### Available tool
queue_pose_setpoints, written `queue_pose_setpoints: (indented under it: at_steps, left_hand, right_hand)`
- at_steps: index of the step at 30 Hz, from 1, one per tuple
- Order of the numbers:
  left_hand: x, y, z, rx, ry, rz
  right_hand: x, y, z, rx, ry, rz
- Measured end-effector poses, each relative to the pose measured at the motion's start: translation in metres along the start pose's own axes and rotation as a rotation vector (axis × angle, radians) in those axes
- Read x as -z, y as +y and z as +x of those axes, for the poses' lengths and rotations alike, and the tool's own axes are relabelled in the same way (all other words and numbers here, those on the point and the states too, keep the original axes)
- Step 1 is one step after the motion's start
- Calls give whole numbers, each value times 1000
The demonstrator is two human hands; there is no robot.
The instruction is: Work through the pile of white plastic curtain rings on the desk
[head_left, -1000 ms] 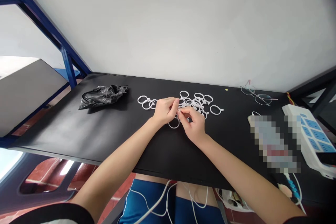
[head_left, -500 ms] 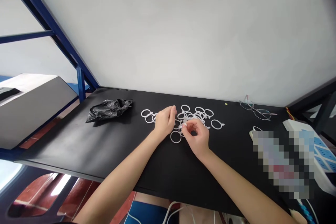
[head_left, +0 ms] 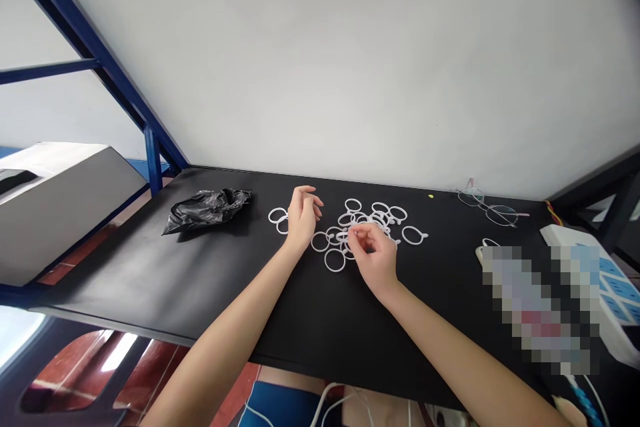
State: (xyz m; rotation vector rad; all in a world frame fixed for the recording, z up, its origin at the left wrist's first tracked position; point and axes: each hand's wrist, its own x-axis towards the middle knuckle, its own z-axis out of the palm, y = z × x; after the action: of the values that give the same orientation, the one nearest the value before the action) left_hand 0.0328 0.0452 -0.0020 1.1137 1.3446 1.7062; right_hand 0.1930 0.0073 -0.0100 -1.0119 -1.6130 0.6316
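Note:
White plastic curtain rings (head_left: 379, 217), each with a small eyelet, lie in a loose heap on the black table (head_left: 215, 280). At the near side of the heap my right hand (head_left: 375, 257) pinches thumb and forefinger together on a ring, whose eyelet is mostly hidden by the fingertips. My left hand (head_left: 303, 217) is raised just left of the heap, its fingers loosely curved and apart, with nothing visible in them. Beside it, a pair of rings (head_left: 270, 217) lies apart from the heap, partly covered by the hand.
A crumpled black plastic bag (head_left: 207, 210) lies to the left. At the right are eyeglasses (head_left: 501, 215), a blurred-out phone-like object (head_left: 535, 313) and a white power strip (head_left: 565, 240). A white wall (head_left: 350, 80) rises behind the table; blue metal bars (head_left: 154, 160) stand left.
My left hand has moved left and away from the right hand, its fingers loosening. A ring now shows between the hands at the heap's left edge. My right hand stays nearly still.

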Motion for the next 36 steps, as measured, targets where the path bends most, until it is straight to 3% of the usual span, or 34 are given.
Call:
queue_pose_setpoints:
  at_steps: [5, 13, 19, 23, 28, 36]
  left_hand:
    - [-1, -2, -1, -11, 18, -3]
    - [-5, -8, -10, -62, -203, 273]
    - [1, -2, -10, -351, -263, 597]
    - [4, -5, -8, -354, -294, 846]
    - [7, -14, -5, -281, -282, 833]
    - [8, -14, -4, -302, -271, 792]
  right_hand:
    - [0, 0, 0, -16, -2, -7]
    - [0, -3, 1, -4, 8, -4]
    - [0, -2, 1, 12, 8, -11]
    - [0, -3, 1, 18, 10, -8]
    - [0, -3, 1, 22, 18, -10]
    - [0, -2, 1, 25, 18, -12]
